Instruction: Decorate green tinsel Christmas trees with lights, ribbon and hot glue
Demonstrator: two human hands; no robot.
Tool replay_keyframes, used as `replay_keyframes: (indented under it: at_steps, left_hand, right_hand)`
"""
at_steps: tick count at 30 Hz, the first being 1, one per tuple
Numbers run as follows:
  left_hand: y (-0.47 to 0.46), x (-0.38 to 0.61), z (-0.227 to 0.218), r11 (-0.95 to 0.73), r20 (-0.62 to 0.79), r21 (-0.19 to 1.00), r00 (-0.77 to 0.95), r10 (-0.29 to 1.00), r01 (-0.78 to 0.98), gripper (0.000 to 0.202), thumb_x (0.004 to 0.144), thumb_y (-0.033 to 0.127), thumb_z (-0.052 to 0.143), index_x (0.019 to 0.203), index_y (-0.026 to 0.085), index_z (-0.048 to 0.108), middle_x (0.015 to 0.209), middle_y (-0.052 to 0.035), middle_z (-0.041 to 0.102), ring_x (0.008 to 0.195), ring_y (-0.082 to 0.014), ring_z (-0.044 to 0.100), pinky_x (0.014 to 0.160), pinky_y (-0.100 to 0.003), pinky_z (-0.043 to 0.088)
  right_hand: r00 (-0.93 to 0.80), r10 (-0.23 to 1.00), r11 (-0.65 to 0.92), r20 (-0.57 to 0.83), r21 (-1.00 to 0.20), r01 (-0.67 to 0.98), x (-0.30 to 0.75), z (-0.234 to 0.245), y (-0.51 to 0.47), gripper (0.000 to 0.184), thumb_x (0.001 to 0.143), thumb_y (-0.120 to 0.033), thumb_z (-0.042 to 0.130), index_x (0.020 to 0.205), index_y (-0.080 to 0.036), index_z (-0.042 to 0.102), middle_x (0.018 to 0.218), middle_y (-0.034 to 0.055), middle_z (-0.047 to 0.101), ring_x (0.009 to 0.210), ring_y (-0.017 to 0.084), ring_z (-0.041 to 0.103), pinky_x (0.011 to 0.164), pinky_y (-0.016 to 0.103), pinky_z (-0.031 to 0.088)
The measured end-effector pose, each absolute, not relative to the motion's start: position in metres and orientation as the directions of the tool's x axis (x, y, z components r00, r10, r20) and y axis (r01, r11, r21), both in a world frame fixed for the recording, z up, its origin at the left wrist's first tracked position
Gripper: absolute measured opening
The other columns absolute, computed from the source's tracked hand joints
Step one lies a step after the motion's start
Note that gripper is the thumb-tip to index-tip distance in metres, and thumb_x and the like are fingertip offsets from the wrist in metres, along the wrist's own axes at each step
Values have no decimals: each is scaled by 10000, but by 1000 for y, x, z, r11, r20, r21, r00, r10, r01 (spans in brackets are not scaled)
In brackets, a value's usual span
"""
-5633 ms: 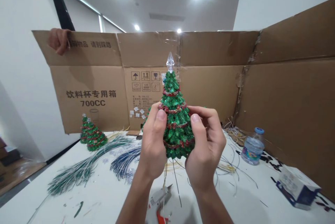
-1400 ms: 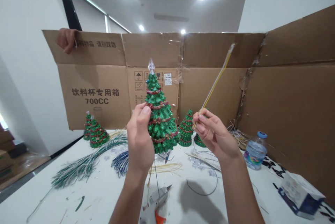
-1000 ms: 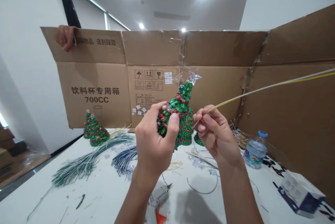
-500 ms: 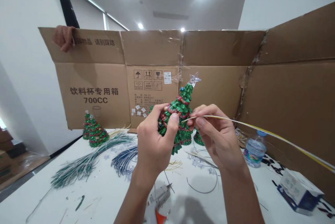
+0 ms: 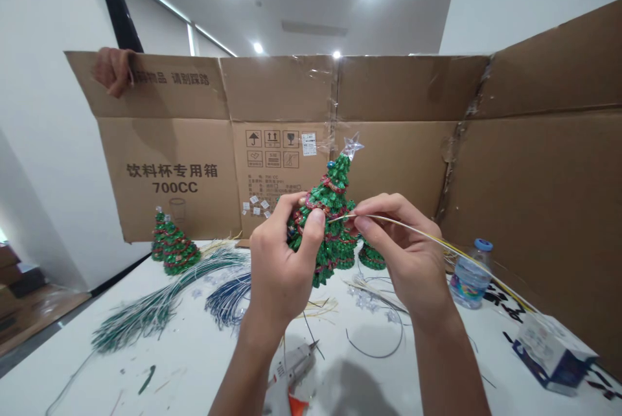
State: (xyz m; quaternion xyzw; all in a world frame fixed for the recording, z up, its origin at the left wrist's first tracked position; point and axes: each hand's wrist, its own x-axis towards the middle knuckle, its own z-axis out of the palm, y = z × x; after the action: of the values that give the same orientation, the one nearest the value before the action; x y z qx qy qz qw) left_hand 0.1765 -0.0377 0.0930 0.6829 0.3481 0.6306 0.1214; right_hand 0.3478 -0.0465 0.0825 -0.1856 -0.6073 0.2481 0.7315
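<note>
A small green Christmas tree with red garlands and a clear star on top is held up over the table, tilted slightly to the right. My left hand is closed around its left side, the thumb pressed on the front. In a pinch between thumb and fingers, my right hand holds a thin yellow-and-white wire. The wire's tip touches or lies just before the tree's front branches; I cannot tell which. Its long end trails off to the right. Below my hands lies a glue gun on the table.
Two small trees stand at the left, near bundles of green wires and blue wires. A water bottle and a white-blue box are at the right. Cardboard walls the back; another person's hand grips it.
The wire's tip has shifted a little left against the tree, and its trailing end has dropped toward the box. The view has moved slightly; both hands keep their grip.
</note>
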Motion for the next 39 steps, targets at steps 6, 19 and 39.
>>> replay_keyframes:
  at_steps: [6, 19, 39]
  left_hand:
    - [-36, 175, 92, -725, 777, 605, -46, 628, 328, 279, 1079, 479, 615, 1165, 248, 746, 993, 10, 787, 873, -188, 678, 809, -323, 500]
    - [-36, 173, 92, -716, 776, 606, -59, 629, 346, 283, 1072, 484, 620, 1155, 242, 741, 951, 14, 767, 827, -182, 650, 778, -329, 486]
    - [-49, 173, 104, -719, 797, 585, -103, 595, 375, 229, 1051, 440, 625, 1114, 254, 743, 997, -3, 811, 860, -205, 697, 796, -348, 515]
  right_hand:
    - [137, 597, 802, 790, -586, -119, 350, 82, -47, 152, 976, -176, 836, 987, -323, 868, 920, -34, 801, 859, 108, 780, 798, 189, 655]
    - [127, 615, 785, 778, -619, -7, 351, 80, -50, 49, 981, -264, 857, 972, -310, 842, 917, -5, 782, 852, 146, 757, 726, 238, 618]
    - [17, 494, 868, 869, -495, 32, 341, 83, -58, 173, 1005, -175, 829, 1049, -338, 870, 1046, 11, 806, 1029, 204, 740, 901, 382, 591]
